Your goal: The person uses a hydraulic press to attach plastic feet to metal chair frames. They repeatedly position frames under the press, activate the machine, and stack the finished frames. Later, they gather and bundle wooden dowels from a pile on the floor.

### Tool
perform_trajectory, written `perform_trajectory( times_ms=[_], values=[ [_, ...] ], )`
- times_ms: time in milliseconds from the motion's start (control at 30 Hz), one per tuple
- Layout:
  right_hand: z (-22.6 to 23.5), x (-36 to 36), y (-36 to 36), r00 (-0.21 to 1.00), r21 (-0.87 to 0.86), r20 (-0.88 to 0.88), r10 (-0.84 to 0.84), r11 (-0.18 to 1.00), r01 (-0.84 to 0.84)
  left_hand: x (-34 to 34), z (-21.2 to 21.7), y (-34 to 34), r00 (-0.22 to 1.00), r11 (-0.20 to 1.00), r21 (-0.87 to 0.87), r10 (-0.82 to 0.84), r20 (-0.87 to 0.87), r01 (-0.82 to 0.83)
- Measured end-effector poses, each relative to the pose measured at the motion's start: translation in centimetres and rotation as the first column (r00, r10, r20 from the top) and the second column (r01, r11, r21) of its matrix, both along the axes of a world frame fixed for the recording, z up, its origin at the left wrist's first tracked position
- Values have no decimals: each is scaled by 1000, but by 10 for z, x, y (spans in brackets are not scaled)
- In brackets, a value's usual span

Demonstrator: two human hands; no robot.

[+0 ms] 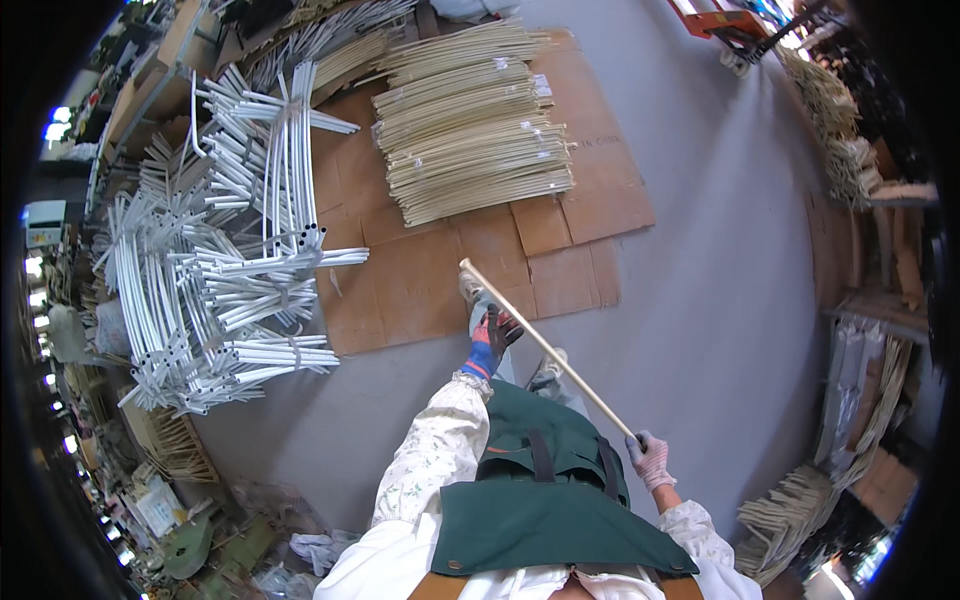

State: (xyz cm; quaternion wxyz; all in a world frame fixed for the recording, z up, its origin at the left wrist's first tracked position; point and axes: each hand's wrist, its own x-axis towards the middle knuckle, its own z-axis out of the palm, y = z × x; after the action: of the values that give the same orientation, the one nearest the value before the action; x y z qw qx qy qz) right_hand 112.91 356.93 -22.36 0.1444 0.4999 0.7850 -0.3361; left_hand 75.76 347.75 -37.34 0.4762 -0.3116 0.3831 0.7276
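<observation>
I hold a long cream-coloured rod [545, 347] in both hands; it slants from upper left to lower right in front of my green apron. My left hand [492, 336], in a dark red and blue glove, grips the rod a little below its far end. My right hand [650, 458], in a pale pink glove, is shut around its near end. The rod's far tip hangs over flattened brown cardboard [420, 285] laid on the grey floor. A stack of similar cream rods [470, 125] lies farther ahead on the cardboard.
Bundles of bent white metal tubes [225, 260] are piled at the left. More cream rod bundles lean at the right [835, 115] and lower right [790, 515]. Boxes and clutter [180, 500] line the left edge. An orange cart [725, 22] stands far off.
</observation>
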Motion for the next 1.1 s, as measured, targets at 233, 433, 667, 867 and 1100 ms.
perform_trajectory(
  times_ms=[233,433,667,867,1100],
  values=[
    [-38,-140,94,960,136,33,279,950,-281,-125,-28,58,980,958,249,171,-102,-141],
    [-120,-240,179,953,354,18,304,889,-290,-220,-76,80,958,949,199,269,-101,-246],
    [-251,-293,271,885,251,204,419,851,-461,-286,-142,108,880,898,-16,428,-208,-440],
    [-383,-398,301,806,-461,29,591,724,-514,-254,-289,82,855,765,-383,459,-240,-518],
    [-537,-629,265,604,560,-98,791,545,-624,-215,-425,42,773,695,-447,635,12,-564]
  ],
)
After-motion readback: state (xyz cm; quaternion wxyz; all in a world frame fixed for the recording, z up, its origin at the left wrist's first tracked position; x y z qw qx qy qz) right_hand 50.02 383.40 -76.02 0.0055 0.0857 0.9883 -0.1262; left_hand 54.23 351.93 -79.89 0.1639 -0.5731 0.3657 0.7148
